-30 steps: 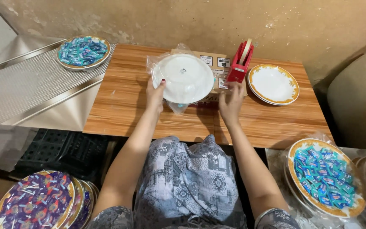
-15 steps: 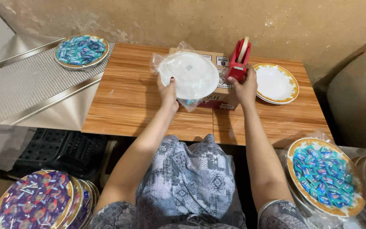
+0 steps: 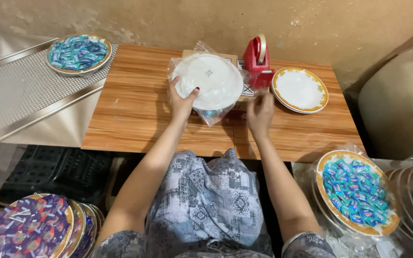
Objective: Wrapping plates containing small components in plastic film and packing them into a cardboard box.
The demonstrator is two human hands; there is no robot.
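Nearest the camera sat stacks of gold-rimmed plates: purple-wrapped sweets (image 3: pixel 25 228) at the lower left, blue-wrapped sweets (image 3: pixel 354 191) at the lower right. Beyond my patterned lap, both forearms reached onto the wooden table (image 3: pixel 135 110). My left hand (image 3: pixel 181 99) gripped the lower left edge of a white plate in a clear plastic bag (image 3: pixel 209 81), thumb over the rim and fingers curled behind it, the plate tipped up over a cardboard box. My right hand (image 3: pixel 260 112) hung over the table just right of the bag, blurred; its fingers looked loosely together and empty, though I could not tell for certain.

To do this well, I judged the left hand should keep the plate steady and the loose plastic drawn flat beneath it, so any tape would land on smooth film.

Behind stood a red tape dispenser (image 3: pixel 258 62) and an empty gold-rimmed plate (image 3: pixel 300 89). A perforated metal shelf (image 3: pixel 20 91) at the left carried another plate of blue sweets (image 3: pixel 78 51), before a rough plaster wall.
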